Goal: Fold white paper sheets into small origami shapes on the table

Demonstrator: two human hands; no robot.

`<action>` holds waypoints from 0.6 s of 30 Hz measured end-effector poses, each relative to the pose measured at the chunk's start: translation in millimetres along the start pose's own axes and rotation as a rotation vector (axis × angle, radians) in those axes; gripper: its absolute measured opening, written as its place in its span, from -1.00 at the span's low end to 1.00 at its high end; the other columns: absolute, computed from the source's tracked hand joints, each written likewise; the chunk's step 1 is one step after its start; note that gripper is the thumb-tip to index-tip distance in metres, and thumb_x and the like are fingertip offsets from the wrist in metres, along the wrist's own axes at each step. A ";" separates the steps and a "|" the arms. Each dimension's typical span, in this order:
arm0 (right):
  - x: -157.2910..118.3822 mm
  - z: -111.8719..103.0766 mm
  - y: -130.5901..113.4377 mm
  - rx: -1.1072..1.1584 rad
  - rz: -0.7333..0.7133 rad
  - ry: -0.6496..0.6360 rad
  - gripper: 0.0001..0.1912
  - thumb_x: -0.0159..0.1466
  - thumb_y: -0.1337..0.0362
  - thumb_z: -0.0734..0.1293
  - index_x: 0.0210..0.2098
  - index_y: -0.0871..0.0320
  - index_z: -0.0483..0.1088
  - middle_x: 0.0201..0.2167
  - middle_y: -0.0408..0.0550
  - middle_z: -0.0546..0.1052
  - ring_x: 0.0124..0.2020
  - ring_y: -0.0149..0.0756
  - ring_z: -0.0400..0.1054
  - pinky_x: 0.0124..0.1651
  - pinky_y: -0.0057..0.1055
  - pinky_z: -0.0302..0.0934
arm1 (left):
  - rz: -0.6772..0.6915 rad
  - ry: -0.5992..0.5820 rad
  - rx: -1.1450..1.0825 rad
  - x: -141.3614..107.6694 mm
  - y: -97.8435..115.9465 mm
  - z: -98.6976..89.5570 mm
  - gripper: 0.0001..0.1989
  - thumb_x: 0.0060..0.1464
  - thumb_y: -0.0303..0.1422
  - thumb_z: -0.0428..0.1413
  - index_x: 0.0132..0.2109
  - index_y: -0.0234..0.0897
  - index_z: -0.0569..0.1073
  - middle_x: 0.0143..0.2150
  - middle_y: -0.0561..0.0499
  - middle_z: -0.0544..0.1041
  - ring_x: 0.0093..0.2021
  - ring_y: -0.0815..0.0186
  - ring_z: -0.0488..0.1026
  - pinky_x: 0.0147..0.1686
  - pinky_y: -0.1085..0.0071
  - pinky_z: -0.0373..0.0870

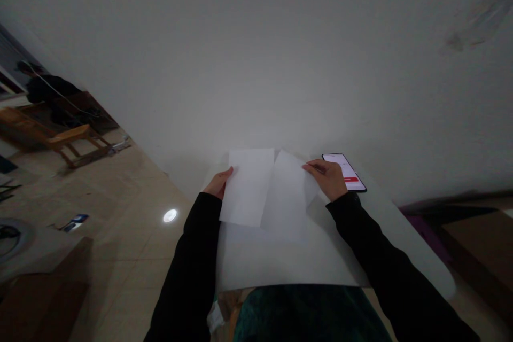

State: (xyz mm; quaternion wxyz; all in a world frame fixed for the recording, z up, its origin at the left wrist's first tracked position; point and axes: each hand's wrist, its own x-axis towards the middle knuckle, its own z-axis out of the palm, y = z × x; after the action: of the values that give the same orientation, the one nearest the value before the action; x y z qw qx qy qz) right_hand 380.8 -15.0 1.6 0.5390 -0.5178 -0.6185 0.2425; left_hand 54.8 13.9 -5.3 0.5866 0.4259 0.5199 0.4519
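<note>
My left hand grips the left edge of a white sheet of paper, its thumb on top. This sheet is raised and tilted over the table. Just to its right, a second white sheet lies partly behind the first one. The fingertips of my right hand pinch the upper right edge of that second sheet. Close beside my right hand, and partly hidden by it, a phone lies with its screen lit, showing a red bar.
The white table stands against a pale wall. On the tiled floor at left are a wooden chair and a person in dark clothes farther back. Cardboard boxes sit at right.
</note>
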 end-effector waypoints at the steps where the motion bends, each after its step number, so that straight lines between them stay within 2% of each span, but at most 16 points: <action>1: -0.2 0.4 -0.1 -0.002 0.001 -0.001 -0.74 0.09 0.09 0.33 -0.43 0.17 0.48 -0.44 -0.06 0.55 -0.36 -0.23 0.43 -0.23 -0.30 0.31 | -0.047 -0.033 0.019 -0.2 -2.4 3.2 -0.53 -0.28 -0.11 0.28 -0.32 -0.45 0.48 -0.48 -0.10 0.54 -0.51 0.30 0.46 -0.50 0.42 0.38; 4: -0.5 1.8 1.7 0.006 -0.011 -0.024 -0.75 0.07 0.13 0.35 -0.37 0.19 0.48 -0.40 -0.04 0.55 -0.32 -0.22 0.43 -0.17 -0.28 0.31 | -0.053 -0.061 0.054 -1.0 -8.3 12.7 -0.54 -0.39 -0.22 0.35 -0.33 -0.46 0.49 -0.45 -0.11 0.56 -0.51 0.31 0.46 -0.47 0.41 0.38; 8: 0.0 2.5 9.5 0.032 0.017 -0.078 -0.68 -0.02 0.18 0.41 -0.27 0.20 0.47 -0.31 -0.01 0.55 -0.26 -0.21 0.44 -0.13 -0.27 0.31 | 0.091 0.110 0.033 -0.2 -8.9 18.1 -0.52 -0.45 -0.19 0.35 -0.35 -0.44 0.50 -0.50 -0.05 0.55 -0.55 0.34 0.44 -0.50 0.44 0.37; 11: 0.7 0.3 13.7 -0.020 0.070 -0.089 -0.73 -0.02 0.11 0.40 -0.42 0.18 0.50 -0.45 -0.04 0.56 -0.39 -0.21 0.44 -0.29 -0.31 0.30 | 0.164 0.189 0.094 0.9 -7.1 14.3 -0.52 -0.43 -0.16 0.33 -0.35 -0.42 0.51 -0.49 -0.03 0.56 -0.56 0.33 0.44 -0.51 0.43 0.36; 13: 0.9 -1.4 13.2 -0.049 0.065 -0.060 -0.72 -0.03 0.07 0.40 -0.48 0.18 0.50 -0.52 -0.06 0.55 -0.44 -0.22 0.42 -0.35 -0.33 0.27 | 0.191 0.190 0.129 1.5 -6.6 9.1 -0.54 -0.42 -0.15 0.32 -0.36 -0.41 0.52 -0.49 -0.03 0.56 -0.55 0.32 0.44 -0.52 0.42 0.36; 18: -0.6 -1.5 4.3 -0.035 0.030 0.001 -0.74 -0.05 0.07 0.42 -0.51 0.16 0.51 -0.51 -0.08 0.56 -0.41 -0.22 0.43 -0.29 -0.33 0.26 | 0.195 0.129 0.139 2.2 -5.6 -7.1 -0.60 -0.40 -0.17 0.32 -0.39 -0.38 0.53 -0.52 -0.02 0.55 -0.59 0.33 0.42 -0.57 0.43 0.35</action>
State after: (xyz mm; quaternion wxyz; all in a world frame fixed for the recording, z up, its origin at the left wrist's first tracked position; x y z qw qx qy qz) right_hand 383.8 -14.4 -1.9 0.5262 -0.5366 -0.6146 0.2395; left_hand 48.4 15.0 -11.9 0.4743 0.4842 0.5425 0.4962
